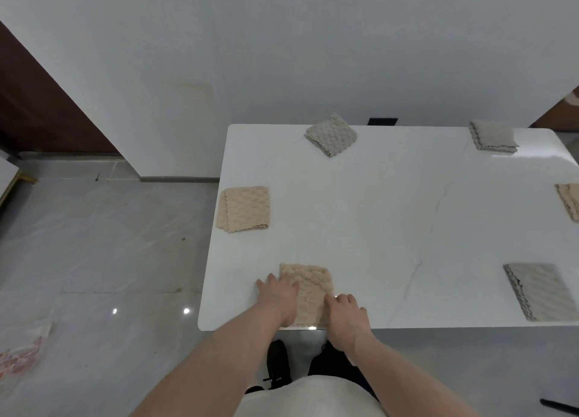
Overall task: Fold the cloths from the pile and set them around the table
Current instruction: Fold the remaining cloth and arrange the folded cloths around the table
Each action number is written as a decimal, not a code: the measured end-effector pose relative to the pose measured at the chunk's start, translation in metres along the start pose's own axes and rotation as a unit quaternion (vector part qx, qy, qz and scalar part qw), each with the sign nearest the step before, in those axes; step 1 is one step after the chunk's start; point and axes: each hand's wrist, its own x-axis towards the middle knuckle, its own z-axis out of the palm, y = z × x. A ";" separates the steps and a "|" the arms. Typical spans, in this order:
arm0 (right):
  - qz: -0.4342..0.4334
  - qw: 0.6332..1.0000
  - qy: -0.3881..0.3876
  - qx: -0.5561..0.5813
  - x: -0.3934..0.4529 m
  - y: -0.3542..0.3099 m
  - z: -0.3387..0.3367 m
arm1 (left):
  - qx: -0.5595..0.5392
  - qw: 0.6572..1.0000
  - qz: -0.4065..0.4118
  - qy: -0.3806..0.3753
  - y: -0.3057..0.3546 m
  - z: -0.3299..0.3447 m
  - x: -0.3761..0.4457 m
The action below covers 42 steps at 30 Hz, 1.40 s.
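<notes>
Six folded, waffle-textured square cloths are laid around the edges of a white marble-look table. Beige ones are placed at the near edge, left edge and far right. Grey ones are placed at the far edge, far right corner and near right.

I am seeing both bare forearms reaching forward and slightly inward from the bottom of the view. My left hand is lying palm down, fingers straight and spread, pointing away from me. My right hand is sitting just beside it, a little nearer, knuckles up, fingers bending gently downward at the tips.
</notes>
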 end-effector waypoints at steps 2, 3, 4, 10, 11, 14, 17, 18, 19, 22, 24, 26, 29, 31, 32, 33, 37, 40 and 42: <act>0.001 1.000 0.003 0.008 -0.003 0.003 -0.005 | -0.030 0.999 0.017 0.010 -0.005 -0.004 -0.006; -0.008 1.000 0.019 0.020 -0.004 0.005 -0.007 | -0.047 0.998 0.024 0.028 -0.009 -0.003 -0.009; -0.025 0.998 0.041 0.034 -0.005 0.009 -0.009 | -0.066 0.996 0.028 0.056 -0.014 0.000 -0.012; -0.111 0.988 0.079 0.073 0.003 0.009 -0.019 | -0.190 0.967 0.006 0.169 -0.051 0.030 -0.033; -0.115 0.987 0.080 0.078 0.005 0.006 -0.018 | -0.198 0.965 -0.002 0.173 -0.056 0.031 -0.038; -0.128 0.986 0.067 0.087 0.005 -0.007 -0.019 | -0.226 0.956 -0.029 0.183 -0.069 0.037 -0.060; -0.161 0.983 0.046 0.078 0.014 -0.024 -0.024 | -0.241 0.949 -0.061 0.196 -0.084 0.039 -0.075; -0.170 0.982 0.042 0.065 0.020 -0.030 -0.025 | -0.246 0.946 -0.074 0.196 -0.088 0.038 -0.079; -0.175 0.982 0.042 0.052 0.026 -0.035 -0.027 | -0.252 0.944 -0.085 0.197 -0.094 0.038 -0.081; -0.160 0.985 0.035 0.059 0.036 -0.049 -0.031 | -0.265 0.939 -0.106 0.193 -0.113 0.035 -0.083; -0.155 0.984 0.043 0.072 0.036 -0.056 -0.038 | -0.271 0.936 -0.108 0.196 -0.126 0.031 -0.081; -0.150 0.984 0.048 0.080 0.038 -0.062 -0.045 | -0.270 0.938 -0.101 0.193 -0.139 0.026 -0.078; -0.121 0.984 0.064 0.113 0.045 -0.075 -0.055 | -0.255 0.945 -0.076 0.188 -0.165 0.019 -0.065; -0.093 0.986 0.072 0.115 0.051 -0.089 -0.059 | -0.229 0.954 -0.051 0.186 -0.186 0.015 -0.056; -0.080 0.987 0.066 0.123 0.054 -0.098 -0.060 | -0.220 0.958 -0.036 0.181 -0.197 0.012 -0.053; -0.067 0.986 0.059 0.137 0.055 -0.109 -0.062 | -0.220 0.960 -0.024 0.174 -0.207 0.009 -0.049; -0.031 0.977 0.068 0.202 0.062 -0.159 -0.064 | -0.200 0.967 0.007 0.158 -0.242 -0.003 -0.038; -0.024 0.970 0.088 0.227 0.060 -0.183 -0.068 | -0.173 0.974 0.028 0.142 -0.259 -0.010 -0.030; -0.019 0.968 0.097 0.232 0.060 -0.185 -0.072 | -0.161 0.977 0.038 0.132 -0.265 -0.017 -0.025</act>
